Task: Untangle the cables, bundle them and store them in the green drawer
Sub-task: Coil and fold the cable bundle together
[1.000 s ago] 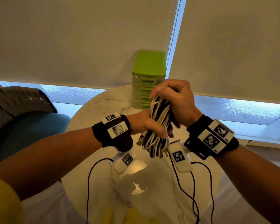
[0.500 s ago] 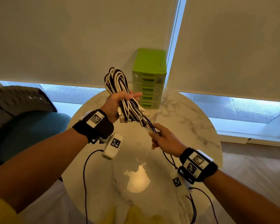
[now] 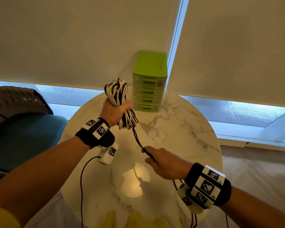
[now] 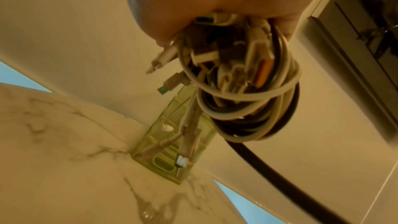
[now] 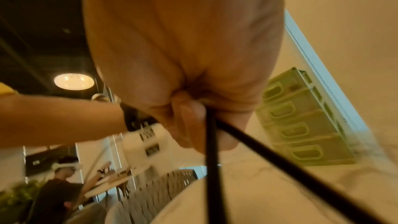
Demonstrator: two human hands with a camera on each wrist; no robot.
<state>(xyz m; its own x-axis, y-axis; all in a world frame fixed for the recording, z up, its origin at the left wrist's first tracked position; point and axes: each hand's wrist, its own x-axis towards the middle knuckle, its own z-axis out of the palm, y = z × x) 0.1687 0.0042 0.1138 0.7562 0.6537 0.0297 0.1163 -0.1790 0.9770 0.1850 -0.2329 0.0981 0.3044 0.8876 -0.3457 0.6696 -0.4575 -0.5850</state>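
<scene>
Cable bundle (image 3: 120, 102) upright at frame centre, gripped mid-length in left hand (image 3: 115, 111). Black strand (image 3: 138, 142) slanting down-right from bundle's base into right hand (image 3: 161, 163), pinched there. Green drawer unit (image 3: 149, 81) just right of bundle, nearer left hand; all drawers closed, contents unreadable.

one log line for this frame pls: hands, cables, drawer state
left hand: grips cable bundle above table | right hand: pinches black cable pulled from bundle | green drawer unit: all drawers shut | stage: untangling
</scene>
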